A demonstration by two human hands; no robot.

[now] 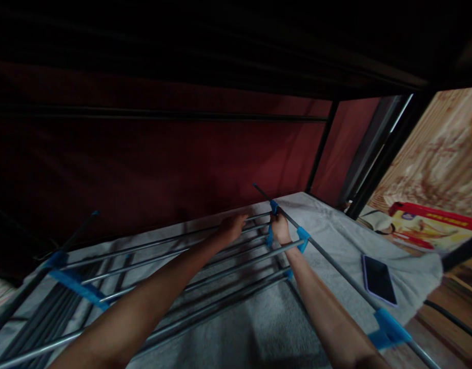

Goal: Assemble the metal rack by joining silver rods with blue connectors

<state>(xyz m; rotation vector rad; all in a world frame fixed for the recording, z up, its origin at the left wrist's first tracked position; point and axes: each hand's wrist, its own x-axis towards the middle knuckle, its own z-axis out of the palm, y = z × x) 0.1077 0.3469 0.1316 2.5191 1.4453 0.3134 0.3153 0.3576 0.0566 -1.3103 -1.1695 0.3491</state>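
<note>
A rack of grey metal tubes joined by blue plastic connectors lies across the bed in front of me. My left hand (233, 228) is closed around the farthest cross tube (155, 241), a little short of its right end. At that end, my right hand (280, 228) is closed at the blue connector (273, 206), where the cross tube meets the long side pole (335, 266); its fingertips are partly hidden. Another blue connector (303, 239) sits beside my right wrist. On the left side, a blue connector (80, 288) holds the other tube ends.
Several loose dark tubes (47, 318) lie at the left. A phone (378, 279) rests on the grey blanket (328, 220) at the right, near a red and yellow package (431, 228). Dark bed-frame bars (389, 148) stand at the right and cross overhead; a red cloth (162, 169) hangs behind.
</note>
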